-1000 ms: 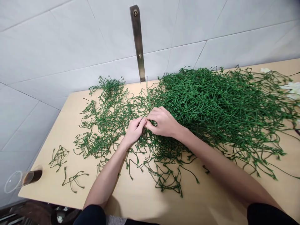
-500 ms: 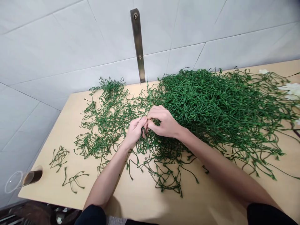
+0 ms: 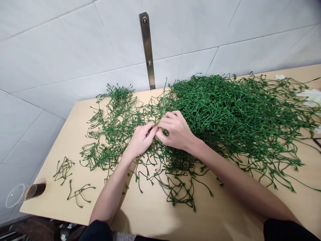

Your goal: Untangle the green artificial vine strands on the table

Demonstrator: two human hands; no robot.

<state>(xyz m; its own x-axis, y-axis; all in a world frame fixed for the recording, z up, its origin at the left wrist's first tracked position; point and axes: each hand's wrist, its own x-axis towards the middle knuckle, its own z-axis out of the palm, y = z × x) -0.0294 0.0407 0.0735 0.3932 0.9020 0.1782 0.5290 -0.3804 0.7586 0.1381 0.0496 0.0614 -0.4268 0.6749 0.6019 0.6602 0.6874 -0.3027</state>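
My left hand (image 3: pixel 142 138) and my right hand (image 3: pixel 175 130) meet fingertip to fingertip over the table. Both are closed in a pinch on a thin green artificial stem (image 3: pixel 164 98), whose upper end sticks up beyond my right fingers. The exact spot where they grip it is hidden by the fingers. A large heap of tangled green artificial stems (image 3: pixel 225 107) lies just right of my right hand. Left of my left hand spreads a looser layer of similar stems (image 3: pixel 110 127), with more strands under and in front of both hands.
A clear plastic cup with dark liquid (image 3: pixel 37 189) stands at the table's left edge. White artificial flowers (image 3: pixel 312 97) lie at the far right. A metal bracket (image 3: pixel 147 50) is bolted to the tiled wall behind. Small loose stems (image 3: pixel 79 194) lie at front left.
The stem's upper end has swung to the right and stands more upright. My left hand has turned, its back now more visible, and the bunch hanging below its fingers no longer shows.
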